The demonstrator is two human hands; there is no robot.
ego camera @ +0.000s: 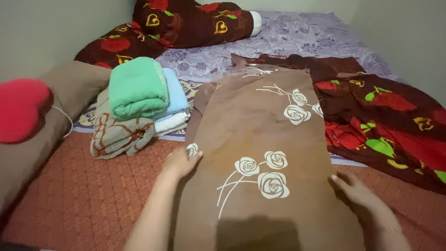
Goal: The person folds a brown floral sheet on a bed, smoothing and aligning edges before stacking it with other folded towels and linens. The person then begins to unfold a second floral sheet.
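Note:
A brown cloth (253, 125) printed with cream roses lies spread flat and lengthwise on the bed in front of me. My left hand (179, 162) rests on its left edge, fingers pinching the fabric beside a small rose. My right hand (360, 193) lies on the cloth's right edge, fingers bent against the fabric. Both forearms reach in from the bottom of the view.
A stack of folded towels (137, 104), green, light blue, white and beige patterned, sits to the left. A dark red blanket (395, 121) with fruit print lies crumpled at right. A matching pillow (195, 21) is at the back. A red heart cushion (21, 109) and brown pillow (69, 88) lie far left.

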